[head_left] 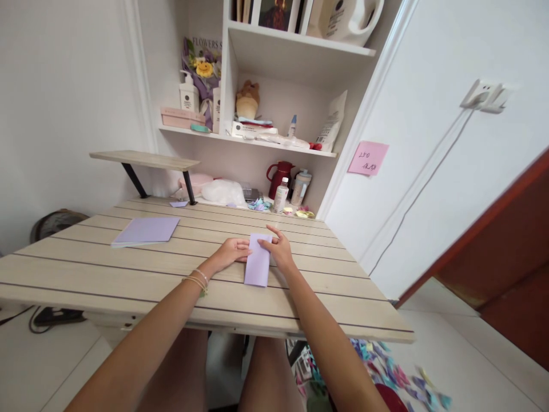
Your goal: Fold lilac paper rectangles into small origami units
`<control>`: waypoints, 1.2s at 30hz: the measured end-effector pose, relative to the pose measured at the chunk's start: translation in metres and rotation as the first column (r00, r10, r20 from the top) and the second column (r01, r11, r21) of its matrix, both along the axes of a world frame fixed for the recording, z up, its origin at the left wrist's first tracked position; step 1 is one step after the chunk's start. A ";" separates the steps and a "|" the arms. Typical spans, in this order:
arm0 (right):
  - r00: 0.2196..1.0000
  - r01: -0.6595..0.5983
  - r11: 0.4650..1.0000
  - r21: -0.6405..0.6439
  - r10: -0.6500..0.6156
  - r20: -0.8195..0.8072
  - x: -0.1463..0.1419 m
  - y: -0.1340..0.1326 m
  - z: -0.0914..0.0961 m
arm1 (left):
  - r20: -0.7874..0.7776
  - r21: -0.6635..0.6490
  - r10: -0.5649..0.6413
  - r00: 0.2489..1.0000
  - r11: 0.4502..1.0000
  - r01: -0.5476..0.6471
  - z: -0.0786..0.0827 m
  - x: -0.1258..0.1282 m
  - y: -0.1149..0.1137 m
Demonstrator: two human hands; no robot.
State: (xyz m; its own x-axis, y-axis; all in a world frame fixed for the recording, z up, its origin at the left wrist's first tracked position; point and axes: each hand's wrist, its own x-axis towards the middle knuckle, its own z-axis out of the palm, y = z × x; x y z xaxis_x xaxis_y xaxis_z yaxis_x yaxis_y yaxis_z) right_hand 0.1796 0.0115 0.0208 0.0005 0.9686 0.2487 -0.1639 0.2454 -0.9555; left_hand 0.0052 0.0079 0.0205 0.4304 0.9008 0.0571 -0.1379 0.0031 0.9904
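A light-purple sheet of paper [257, 266], shaped as a narrow upright strip that looks folded, lies on the wooden table in front of me. My left hand [232, 253] is at its left edge, with thumb and fingertips closed on that side. From the right, my right hand [278, 249] grips the upper part, its thumb lying over the paper and its index finger raised past the top edge. The fingers under the right edge are partly hidden. Further left, a stack of purple paper [148, 229] rests flat on the slatted tabletop [171, 269].
A small raised shelf [143, 159] on black legs stands at the table's back left. Along the back are a plastic bag [223, 192], a bottle [281, 195], a red jug [280, 176] and a tumbler [301, 187]. Coloured paper scraps [394, 375] litter the floor at right.
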 end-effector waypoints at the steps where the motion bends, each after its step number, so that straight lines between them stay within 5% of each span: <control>1: 1.000 -0.002 1.000 0.001 0.002 0.001 0.000 0.000 0.000 | 0.003 -0.003 -0.004 1.000 1.000 0.004 0.000 0.000 0.000; 25: 0.999 -0.023 1.000 0.010 0.023 -0.028 0.000 0.003 -0.002 | 0.005 0.008 -0.065 0.998 0.998 0.065 -0.001 -0.001 0.003; 36: 1.000 0.013 0.998 -0.069 -0.012 0.017 0.000 0.003 -0.001 | 0.022 0.030 0.016 1.000 0.999 -0.017 -0.003 0.000 0.006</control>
State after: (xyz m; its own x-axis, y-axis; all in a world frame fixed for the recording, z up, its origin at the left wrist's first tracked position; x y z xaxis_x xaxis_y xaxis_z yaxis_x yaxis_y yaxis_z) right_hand 0.1798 0.0142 0.0195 0.0092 0.9834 0.1814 -0.1452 0.1808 -0.9727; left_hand 0.0047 0.0135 0.0172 0.4141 0.9054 0.0938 -0.1595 -0.0293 0.9868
